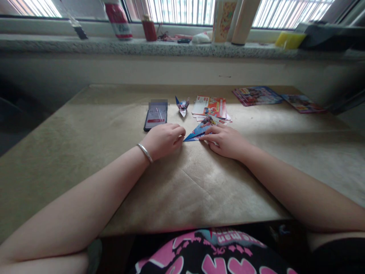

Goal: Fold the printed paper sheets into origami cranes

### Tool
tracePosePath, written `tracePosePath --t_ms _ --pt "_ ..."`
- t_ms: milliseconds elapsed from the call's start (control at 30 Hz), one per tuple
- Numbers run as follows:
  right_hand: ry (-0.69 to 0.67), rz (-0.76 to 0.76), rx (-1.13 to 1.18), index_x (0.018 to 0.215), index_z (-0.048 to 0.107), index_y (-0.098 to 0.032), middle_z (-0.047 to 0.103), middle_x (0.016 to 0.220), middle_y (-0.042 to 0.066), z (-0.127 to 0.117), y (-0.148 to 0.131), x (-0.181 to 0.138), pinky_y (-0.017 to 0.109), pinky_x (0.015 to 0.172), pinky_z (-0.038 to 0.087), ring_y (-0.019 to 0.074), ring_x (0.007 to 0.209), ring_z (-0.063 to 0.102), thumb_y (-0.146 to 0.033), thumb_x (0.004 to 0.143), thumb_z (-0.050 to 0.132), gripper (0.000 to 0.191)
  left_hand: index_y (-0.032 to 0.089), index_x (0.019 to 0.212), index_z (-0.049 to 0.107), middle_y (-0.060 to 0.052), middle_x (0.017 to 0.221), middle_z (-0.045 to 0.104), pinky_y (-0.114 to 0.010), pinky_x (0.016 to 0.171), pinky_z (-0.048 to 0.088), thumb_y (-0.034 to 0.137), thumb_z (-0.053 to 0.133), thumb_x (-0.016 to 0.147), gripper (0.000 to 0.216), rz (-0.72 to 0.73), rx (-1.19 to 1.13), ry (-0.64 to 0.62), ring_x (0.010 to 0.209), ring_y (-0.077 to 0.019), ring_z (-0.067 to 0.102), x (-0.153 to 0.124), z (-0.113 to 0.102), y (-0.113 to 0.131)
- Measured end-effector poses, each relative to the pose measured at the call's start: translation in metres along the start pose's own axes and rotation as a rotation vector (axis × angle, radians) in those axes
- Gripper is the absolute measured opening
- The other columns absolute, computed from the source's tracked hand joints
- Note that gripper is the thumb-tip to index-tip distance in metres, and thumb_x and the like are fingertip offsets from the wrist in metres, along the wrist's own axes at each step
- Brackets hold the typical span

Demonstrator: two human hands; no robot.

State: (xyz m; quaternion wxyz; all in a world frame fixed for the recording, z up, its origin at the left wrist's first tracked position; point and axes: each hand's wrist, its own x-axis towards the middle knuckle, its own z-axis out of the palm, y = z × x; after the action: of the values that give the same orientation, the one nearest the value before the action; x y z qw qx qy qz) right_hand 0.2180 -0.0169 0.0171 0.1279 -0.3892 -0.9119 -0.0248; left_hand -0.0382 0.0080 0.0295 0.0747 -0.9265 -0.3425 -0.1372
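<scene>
Printed shirt (196, 253) nearest; folded paper (196, 133) under spread right fingers (212, 129), beside left fingers (179, 132), bunched.

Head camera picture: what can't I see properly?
In the head view:
- Part of the blue folded paper: under the right hand.
- Top of the black rectangular phone: behind pixelated blur.
- Print on the orange-white paper cards: too small.
- Black shirt with pink letters: cut by bottom edge.

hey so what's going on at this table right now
A person has the fingers of their right hand on a partly folded blue printed paper. Their left hand is curled at its pointed tip; whether it touches is unclear. Just beyond, a finished-looking origami crane sits between a phone and a stack of printed cards.
</scene>
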Motion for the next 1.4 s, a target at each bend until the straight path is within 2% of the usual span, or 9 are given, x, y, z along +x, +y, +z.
tracePosePath --t_ms 100,267,400,500,600,733,1067,1267,1400 --pt "0.024 0.007 -0.011 0.115 0.07 -0.025 0.068 0.112 0.007 0.003 0.0 0.001 0.039 0.091 0.044 0.0223 0.101 0.058 -0.022 0.091 0.048 0.032 0.02 0.111 0.068 -0.006 0.096 0.07 -0.028 0.071 0.048 0.029 0.052 0.092 0.026 0.07 0.016 0.01 0.082 -0.0179 0.063 0.002 0.009 0.002" --pt "0.075 0.008 -0.055 0.111 0.07 -0.023 0.069 0.109 0.007 0.006 0.001 0.002 0.039 0.091 0.043 0.0236 0.1 0.057 -0.026 0.091 0.05 0.028 0.021 0.097 0.073 -0.006 0.09 0.07 -0.028 0.066 0.046 0.031 0.053 0.094 0.022 0.125 0.093 -0.007 0.077 -0.0172 0.063 0.005 0.014 0.001" --pt "0.116 0.021 -0.061 0.108 0.069 -0.023 0.069 0.11 0.007 0.006 -0.002 0.004 0.04 0.091 0.042 0.0249 0.101 0.056 -0.029 0.09 0.053 0.025 0.017 0.086 0.07 -0.006 0.084 0.069 -0.03 0.064 0.042 0.023 0.052 0.093 0.02 0.139 0.188 0.013 0.074 -0.0179 0.062 0.006 0.014 0.004" --pt "0.14 0.039 -0.067 0.105 0.07 -0.023 0.069 0.108 0.007 0.007 -0.007 0.006 0.04 0.089 0.041 0.0251 0.102 0.055 -0.031 0.091 0.053 0.023 0.016 0.078 0.065 -0.006 0.078 0.067 -0.032 0.064 0.041 0.02 0.052 0.09 0.018 0.132 0.242 0.047 0.07 -0.018 0.061 0.007 0.015 0.009" --pt "0.164 0.061 -0.086 0.1 0.07 -0.023 0.07 0.103 0.006 0.006 -0.014 0.008 0.038 0.087 0.039 0.0244 0.099 0.056 -0.031 0.092 0.05 0.022 0.016 0.079 0.064 -0.006 0.078 0.066 -0.033 0.062 0.04 0.023 0.052 0.088 0.016 0.119 0.251 0.109 0.068 -0.019 0.06 0.008 0.015 0.015" --pt "0.227 0.096 -0.054 0.094 0.07 -0.023 0.071 0.098 0.005 0.003 -0.026 0.009 0.036 0.085 0.039 0.0228 0.094 0.057 -0.029 0.092 0.05 0.021 0.017 0.083 0.063 -0.005 0.08 0.065 -0.032 0.062 0.04 0.025 0.051 0.089 0.016 0.126 0.217 0.19 0.069 -0.0185 0.059 0.008 0.014 0.023" --pt "0.324 0.178 0.027 0.084 0.067 -0.022 0.071 0.089 0.004 0.004 -0.036 0.012 0.033 0.078 0.04 0.0218 0.09 0.059 -0.022 0.083 0.055 0.012 0.017 0.083 0.064 -0.004 0.079 0.065 -0.028 0.067 0.041 0.034 0.048 0.097 0.027 0.088 0.007 0.246 0.073 -0.0148 0.059 0.007 0.016 0.027" --pt "0.351 0.179 -0.016 0.079 0.065 -0.021 0.07 0.085 0.005 0.006 -0.032 0.013 0.032 0.075 0.04 0.0216 0.085 0.059 -0.02 0.081 0.055 0.01 0.017 0.082 0.063 -0.004 0.083 0.067 -0.027 0.069 0.043 0.025 0.053 0.09 0.016 0.082 -0.06 0.237 0.074 -0.0149 0.06 0.007 0.014 0.028" --pt "0.326 0.158 -0.037 0.079 0.064 -0.021 0.07 0.085 0.005 0.003 -0.031 0.011 0.033 0.077 0.041 0.0225 0.088 0.059 -0.02 0.08 0.054 0.009 0.017 0.078 0.062 -0.003 0.08 0.067 -0.028 0.067 0.042 0.025 0.052 0.089 0.017 0.054 -0.064 0.229 0.073 -0.015 0.059 0.006 0.012 0.027"
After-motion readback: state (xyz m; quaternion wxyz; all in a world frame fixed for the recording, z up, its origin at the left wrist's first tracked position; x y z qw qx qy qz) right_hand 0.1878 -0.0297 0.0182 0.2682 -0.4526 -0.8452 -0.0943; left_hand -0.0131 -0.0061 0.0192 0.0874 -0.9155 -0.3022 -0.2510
